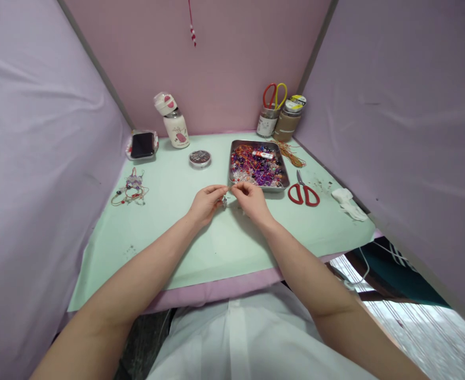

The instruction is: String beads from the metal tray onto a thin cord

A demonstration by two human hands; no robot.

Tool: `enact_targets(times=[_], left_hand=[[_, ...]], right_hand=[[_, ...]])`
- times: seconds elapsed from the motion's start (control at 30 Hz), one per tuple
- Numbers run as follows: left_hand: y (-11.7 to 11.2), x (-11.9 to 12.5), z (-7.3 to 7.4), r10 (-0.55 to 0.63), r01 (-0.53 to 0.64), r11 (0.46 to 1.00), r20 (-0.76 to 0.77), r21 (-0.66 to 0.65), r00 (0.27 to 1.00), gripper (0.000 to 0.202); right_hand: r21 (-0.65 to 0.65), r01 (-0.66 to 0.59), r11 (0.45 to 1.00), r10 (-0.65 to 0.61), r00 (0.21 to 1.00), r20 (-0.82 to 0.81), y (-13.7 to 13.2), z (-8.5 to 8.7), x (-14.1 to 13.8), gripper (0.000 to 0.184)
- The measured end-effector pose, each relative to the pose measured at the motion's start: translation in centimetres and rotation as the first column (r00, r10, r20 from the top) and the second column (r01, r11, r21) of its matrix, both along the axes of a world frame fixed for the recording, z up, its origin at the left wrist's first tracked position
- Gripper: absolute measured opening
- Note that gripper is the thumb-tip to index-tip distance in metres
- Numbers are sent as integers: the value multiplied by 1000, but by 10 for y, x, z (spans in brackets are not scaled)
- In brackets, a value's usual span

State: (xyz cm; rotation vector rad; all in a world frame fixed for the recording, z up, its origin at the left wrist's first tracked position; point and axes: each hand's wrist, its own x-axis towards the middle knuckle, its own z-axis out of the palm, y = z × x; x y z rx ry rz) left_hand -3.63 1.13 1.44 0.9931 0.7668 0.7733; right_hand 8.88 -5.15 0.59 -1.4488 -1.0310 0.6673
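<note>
My left hand [209, 203] and my right hand [251, 200] meet over the table, just in front of the metal tray [259, 189]. Both are closed in a pinch, fingertips almost touching. A small beaded piece [225, 202], silvery and clear, hangs under the fingers of my left hand. Whatever lies between my right fingertips is too small to make out. The tray holds purple, clear, red and dark beads [262, 171] with orange thread among them. To the right of my right hand lie red-handled scissors [304, 194], blades pointing away from me.
Finished-looking beaded strings [134, 190] lie at left, near a phone [142, 145]. A round case [199, 159], a white bottle [177, 129], a jar with scissors [267, 122] and a brown jar [287, 125] stand behind. White cloth [349, 204] lies right. Fabric walls enclose the table.
</note>
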Motion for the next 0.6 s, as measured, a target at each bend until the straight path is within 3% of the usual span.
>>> enact_targets(times=[0.33, 0.6], left_hand=[[-1, -1, 3, -33, 33, 999, -1, -31, 999, 26], [1, -1, 0, -73, 78, 994, 55, -82, 996, 22]], right_hand=[[24, -20, 999, 16, 986, 165, 1, -3, 2, 14], [158, -25, 987, -35, 930, 365, -2, 0, 3, 13]])
